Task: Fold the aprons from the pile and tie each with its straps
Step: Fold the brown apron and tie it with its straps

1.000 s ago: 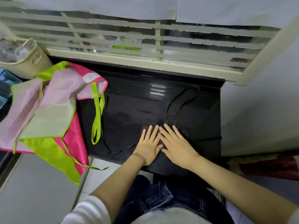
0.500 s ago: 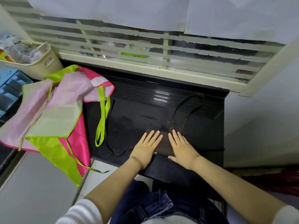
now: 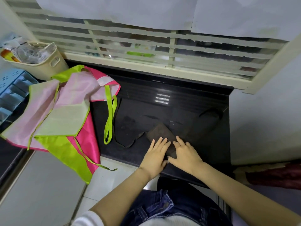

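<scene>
A dark brown apron (image 3: 160, 132), folded into a small rectangle, lies on the black sill (image 3: 162, 111) near its front edge. My left hand (image 3: 155, 156) rests flat on its near left part with straight fingers. My right hand (image 3: 184, 154) presses flat on its near right part. One dark strap (image 3: 128, 142) trails off to the left, and a looped strap (image 3: 210, 116) lies to the right. A pile of pink and lime-green aprons (image 3: 61, 115) is spread at the left, its green strap loop (image 3: 109, 121) hanging onto the sill.
A cream basket (image 3: 48, 66) with clear plastic items stands at the back left, beside a blue rack (image 3: 11, 93). A slatted window (image 3: 146, 44) runs along the back. A white wall (image 3: 263, 119) closes the right side. A grey surface (image 3: 37, 190) lies at the lower left.
Both hands drew back toward me on the folded apron. The fold now lies turned at an angle, with more of its far end uncovered. The view shifted left.
</scene>
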{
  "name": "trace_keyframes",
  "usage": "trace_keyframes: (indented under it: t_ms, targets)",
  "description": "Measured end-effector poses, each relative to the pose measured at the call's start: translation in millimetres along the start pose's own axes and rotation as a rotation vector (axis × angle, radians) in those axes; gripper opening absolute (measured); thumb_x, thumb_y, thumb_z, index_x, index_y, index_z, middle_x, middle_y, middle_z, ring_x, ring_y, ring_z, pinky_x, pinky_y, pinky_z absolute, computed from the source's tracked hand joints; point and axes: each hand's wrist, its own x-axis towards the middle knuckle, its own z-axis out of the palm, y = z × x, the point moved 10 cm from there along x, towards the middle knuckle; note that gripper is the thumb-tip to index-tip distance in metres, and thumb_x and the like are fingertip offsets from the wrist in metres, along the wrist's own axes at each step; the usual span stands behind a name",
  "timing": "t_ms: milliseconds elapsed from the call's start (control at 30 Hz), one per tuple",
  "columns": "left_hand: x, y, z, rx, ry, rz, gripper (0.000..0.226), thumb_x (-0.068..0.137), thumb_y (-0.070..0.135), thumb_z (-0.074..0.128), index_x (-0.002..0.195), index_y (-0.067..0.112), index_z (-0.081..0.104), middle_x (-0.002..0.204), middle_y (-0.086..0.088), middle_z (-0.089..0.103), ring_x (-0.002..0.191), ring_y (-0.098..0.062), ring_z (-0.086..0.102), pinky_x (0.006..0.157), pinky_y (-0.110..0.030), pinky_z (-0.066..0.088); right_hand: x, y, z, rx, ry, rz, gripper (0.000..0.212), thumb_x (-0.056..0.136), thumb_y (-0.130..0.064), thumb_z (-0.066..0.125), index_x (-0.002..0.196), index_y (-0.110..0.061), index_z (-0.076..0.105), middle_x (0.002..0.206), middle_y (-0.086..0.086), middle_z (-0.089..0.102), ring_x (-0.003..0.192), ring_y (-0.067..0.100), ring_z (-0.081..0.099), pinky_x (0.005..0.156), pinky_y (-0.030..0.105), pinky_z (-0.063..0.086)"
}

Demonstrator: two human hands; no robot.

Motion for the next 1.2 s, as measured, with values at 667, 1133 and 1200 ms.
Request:
trace_keyframes:
  t_ms: [667, 1133, 1200]
  targets:
    - [-59.2, -13.3, -9.4, -0.263, 0.196, 0.138, 0.045, 0.081, 0.015, 0.067, 0.125, 0.020, 0.054, 0.118, 0.003, 0.053, 0.111, -0.011, 0.043, 0.098, -0.019, 0.028, -55.8, -32.7, 21.0, 0.253, 0.095, -0.161, 0.038, 0.091, -0.019, 0.057, 0.127, -0.013, 0.049, 0.116, 0.007, 0.057, 0.106, 0.018, 0.053, 0.084, 0.023, 0.042]
    - [-54.4, -41.5, -10.9, -0.659, -0.007, -0.125, 0.022, 0.092, 0.034, 0.057, 0.106, 0.018, 0.056, 0.090, 0.003, 0.064, 0.080, -0.009, 0.059, 0.071, -0.021, 0.046, -34.9, -26.3, 26.9, 0.450, -0.075, -0.030, 0.036, 0.091, -0.037, 0.058, 0.118, -0.014, 0.051, 0.107, 0.006, 0.063, 0.091, 0.015, 0.061, 0.081, 0.027, 0.050]
    - [-48.1, -46.4, -13.5, -0.637, 0.030, -0.195, 0.023, 0.094, 0.036, 0.053, 0.107, 0.017, 0.056, 0.098, 0.002, 0.062, 0.088, -0.013, 0.058, 0.078, -0.027, 0.047, -27.4, -21.6, 22.2, 0.498, -0.069, 0.003, 0.034, 0.093, -0.034, 0.056, 0.116, -0.010, 0.052, 0.106, 0.007, 0.064, 0.088, 0.016, 0.063, 0.081, 0.027, 0.050]
